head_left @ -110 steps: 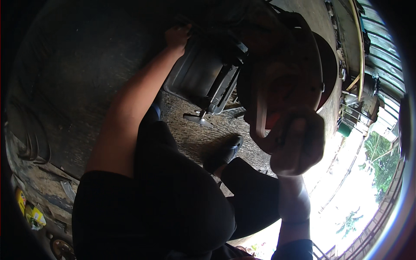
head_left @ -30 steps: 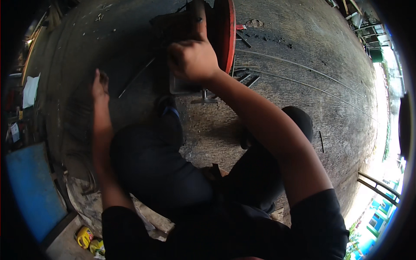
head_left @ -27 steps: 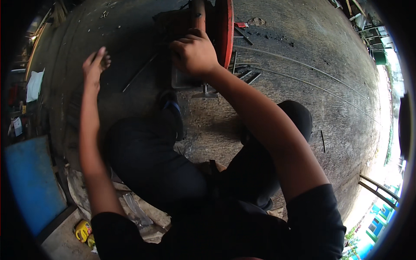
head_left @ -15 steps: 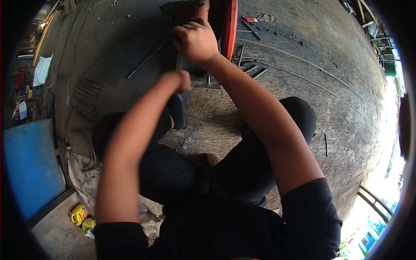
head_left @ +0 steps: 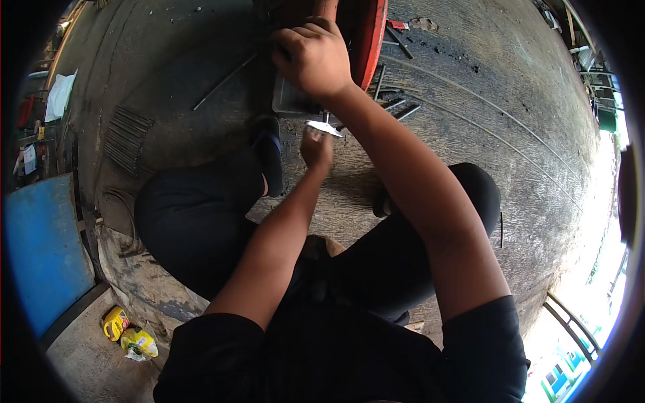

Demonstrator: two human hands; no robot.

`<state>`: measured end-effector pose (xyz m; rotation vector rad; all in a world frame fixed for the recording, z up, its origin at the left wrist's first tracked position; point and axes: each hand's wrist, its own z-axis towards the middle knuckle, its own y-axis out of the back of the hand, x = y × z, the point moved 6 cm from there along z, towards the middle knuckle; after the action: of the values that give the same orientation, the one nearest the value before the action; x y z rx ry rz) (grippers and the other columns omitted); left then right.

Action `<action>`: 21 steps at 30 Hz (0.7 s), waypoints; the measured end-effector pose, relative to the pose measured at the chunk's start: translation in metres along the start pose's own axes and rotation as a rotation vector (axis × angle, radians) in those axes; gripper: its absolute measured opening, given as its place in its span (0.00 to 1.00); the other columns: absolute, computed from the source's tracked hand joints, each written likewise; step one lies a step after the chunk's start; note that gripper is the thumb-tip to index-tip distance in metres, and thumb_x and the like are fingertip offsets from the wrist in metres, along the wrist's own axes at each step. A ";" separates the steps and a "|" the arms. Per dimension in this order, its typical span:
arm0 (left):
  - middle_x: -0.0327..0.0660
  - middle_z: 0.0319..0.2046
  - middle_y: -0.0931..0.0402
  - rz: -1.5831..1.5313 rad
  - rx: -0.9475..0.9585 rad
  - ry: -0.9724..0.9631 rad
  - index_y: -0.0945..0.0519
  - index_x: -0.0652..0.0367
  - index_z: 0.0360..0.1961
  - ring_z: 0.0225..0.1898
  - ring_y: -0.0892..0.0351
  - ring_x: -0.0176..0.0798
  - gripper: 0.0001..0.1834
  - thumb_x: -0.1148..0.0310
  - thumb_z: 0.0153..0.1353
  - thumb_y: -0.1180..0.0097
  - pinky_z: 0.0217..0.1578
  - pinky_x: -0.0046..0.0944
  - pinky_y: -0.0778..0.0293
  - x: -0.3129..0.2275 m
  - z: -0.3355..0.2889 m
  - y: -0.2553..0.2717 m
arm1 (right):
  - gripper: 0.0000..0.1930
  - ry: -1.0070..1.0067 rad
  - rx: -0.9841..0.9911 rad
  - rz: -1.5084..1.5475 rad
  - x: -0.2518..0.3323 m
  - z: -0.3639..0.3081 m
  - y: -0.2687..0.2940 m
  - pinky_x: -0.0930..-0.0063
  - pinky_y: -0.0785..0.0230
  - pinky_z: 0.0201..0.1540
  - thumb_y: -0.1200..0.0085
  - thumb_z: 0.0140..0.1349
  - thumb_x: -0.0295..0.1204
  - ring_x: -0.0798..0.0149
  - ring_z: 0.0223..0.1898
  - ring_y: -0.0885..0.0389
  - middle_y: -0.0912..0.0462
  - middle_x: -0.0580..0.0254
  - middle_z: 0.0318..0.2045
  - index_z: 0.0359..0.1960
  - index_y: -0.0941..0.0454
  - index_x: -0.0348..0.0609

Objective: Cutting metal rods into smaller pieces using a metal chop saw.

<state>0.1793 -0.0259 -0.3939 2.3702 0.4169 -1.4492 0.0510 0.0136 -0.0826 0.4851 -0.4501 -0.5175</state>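
A red machine with a curved red guard [head_left: 373,50] stands at the top of the view; it looks like a cut-off saw. My right hand [head_left: 312,57] is closed round its red handle [head_left: 326,8], fingers curled over from above. Below that, at the near end of the machine's dark base [head_left: 289,97], a shiny metal crank handle [head_left: 324,127] sits on a short rod. My left hand [head_left: 316,149] is at this crank handle with its fingers curled against it, slightly smeared by motion. My own wrist and the metal partly hide the left fingertips.
Short dark rods [head_left: 127,140] lie in a row on the floor at left, and a single rod [head_left: 225,82] rests near the base. Offcuts [head_left: 403,109] and long thin rods [head_left: 490,102] lie at right. A blue panel [head_left: 47,255] and yellow packages [head_left: 138,342] are at lower left.
My left hand has moved right, from beside the base to the crank handle. The right hand stays on the red handle. The whole view has shifted slightly.
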 end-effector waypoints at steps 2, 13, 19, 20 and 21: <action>0.48 0.32 0.22 0.330 -0.022 -0.298 0.29 0.61 0.45 0.38 0.20 0.52 0.15 0.70 0.56 0.46 0.41 0.43 0.27 -0.022 -0.045 -0.009 | 0.07 0.001 0.016 0.006 0.001 0.000 0.001 0.67 0.33 0.47 0.42 0.48 0.31 0.62 0.30 0.19 0.18 0.64 0.24 0.30 0.20 0.48; 0.47 0.38 0.21 -0.218 -0.128 0.257 0.27 0.62 0.45 0.38 0.21 0.43 0.16 0.70 0.56 0.45 0.40 0.41 0.27 0.044 0.033 0.003 | 0.08 0.010 0.027 0.027 0.000 0.001 -0.002 0.67 0.34 0.44 0.41 0.47 0.30 0.63 0.30 0.19 0.18 0.66 0.24 0.31 0.20 0.48; 0.54 0.36 0.23 0.496 -0.128 -0.647 0.27 0.60 0.46 0.39 0.22 0.56 0.18 0.72 0.52 0.46 0.40 0.47 0.27 -0.054 -0.018 -0.012 | 0.09 0.016 0.019 0.024 -0.001 0.001 -0.003 0.69 0.35 0.45 0.40 0.47 0.30 0.64 0.31 0.20 0.18 0.66 0.24 0.32 0.20 0.48; 0.55 0.36 0.23 0.682 0.339 -0.484 0.27 0.58 0.47 0.39 0.22 0.57 0.18 0.69 0.53 0.48 0.41 0.50 0.27 -0.044 -0.038 -0.039 | 0.07 0.021 0.000 0.024 0.000 0.001 -0.002 0.68 0.34 0.45 0.41 0.46 0.30 0.63 0.30 0.20 0.19 0.65 0.23 0.29 0.21 0.48; 0.56 0.36 0.23 0.835 0.767 -0.379 0.27 0.56 0.47 0.39 0.22 0.59 0.18 0.67 0.54 0.49 0.42 0.53 0.28 -0.032 -0.068 -0.060 | 0.06 0.023 -0.019 0.021 0.000 0.003 -0.001 0.67 0.33 0.45 0.41 0.45 0.31 0.62 0.29 0.21 0.20 0.65 0.21 0.27 0.21 0.48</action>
<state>0.1950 0.0552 -0.3440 2.1590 -1.2678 -1.6835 0.0493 0.0119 -0.0809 0.4670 -0.4269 -0.4954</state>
